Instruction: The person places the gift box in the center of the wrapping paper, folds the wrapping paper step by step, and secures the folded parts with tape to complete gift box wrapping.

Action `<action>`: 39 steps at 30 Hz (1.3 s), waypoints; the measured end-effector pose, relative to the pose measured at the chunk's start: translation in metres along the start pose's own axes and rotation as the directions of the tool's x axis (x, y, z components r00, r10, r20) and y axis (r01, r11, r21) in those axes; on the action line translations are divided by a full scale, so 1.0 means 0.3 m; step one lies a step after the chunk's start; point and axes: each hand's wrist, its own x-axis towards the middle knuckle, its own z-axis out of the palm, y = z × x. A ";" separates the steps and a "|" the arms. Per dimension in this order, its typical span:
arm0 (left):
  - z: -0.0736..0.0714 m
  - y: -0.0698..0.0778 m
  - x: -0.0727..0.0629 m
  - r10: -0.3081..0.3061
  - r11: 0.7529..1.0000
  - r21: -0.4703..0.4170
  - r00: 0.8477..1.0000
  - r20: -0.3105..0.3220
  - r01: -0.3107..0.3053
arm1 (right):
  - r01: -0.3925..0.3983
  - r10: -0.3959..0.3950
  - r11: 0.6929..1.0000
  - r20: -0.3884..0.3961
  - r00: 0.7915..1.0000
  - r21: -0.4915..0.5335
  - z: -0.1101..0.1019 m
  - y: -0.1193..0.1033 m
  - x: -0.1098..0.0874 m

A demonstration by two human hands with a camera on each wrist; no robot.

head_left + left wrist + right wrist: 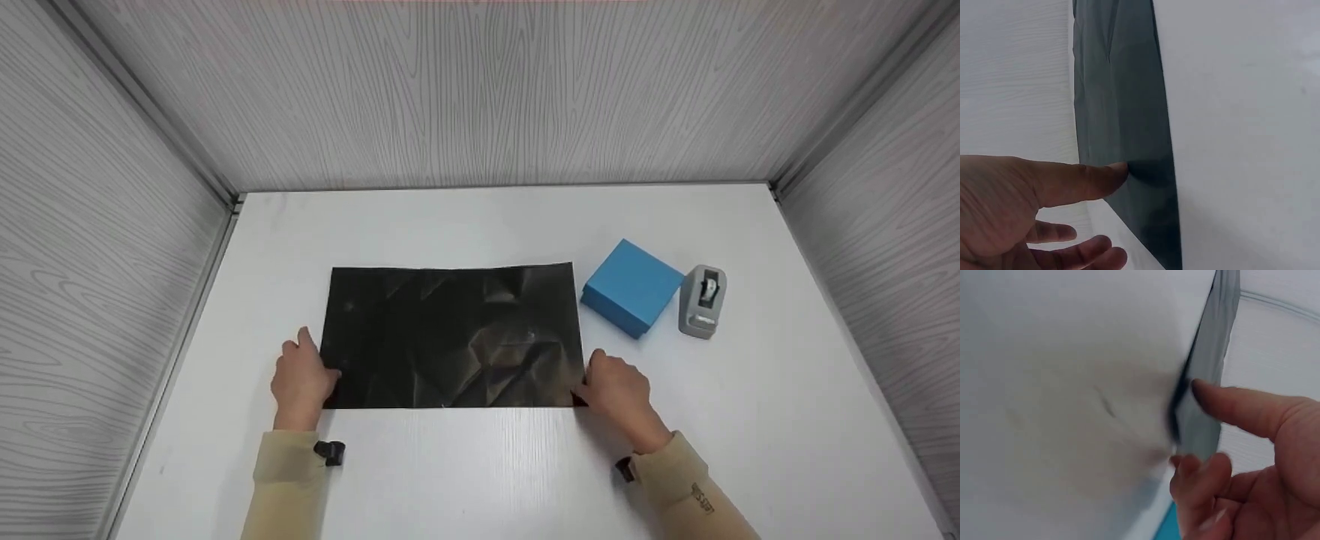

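A black, creased sheet of paper [450, 337] lies landscape on the white table in the head view. My left hand [301, 382] is at its near left corner. In the left wrist view the left thumb [1092, 181] presses on the sheet, while the other fingers are bent loosely beside its edge. My right hand [619, 394] is at the near right corner. In the right wrist view its blurred thumb [1224, 402] touches the sheet by the edge, apart from the bent fingers. A dark strip shows along that edge there.
A blue box [634, 285] sits right of the sheet, close to its upper right corner. Next to the box stands a grey tape dispenser [703, 301]. Grey wood-grain panels [480, 97] enclose the white table [450, 480] at the back and both sides.
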 end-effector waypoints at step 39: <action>0.107 0.118 -0.074 0.324 0.930 0.125 0.933 0.158 -0.345 | 0.455 -0.445 0.870 0.097 0.890 -0.190 0.022 -0.021 0.109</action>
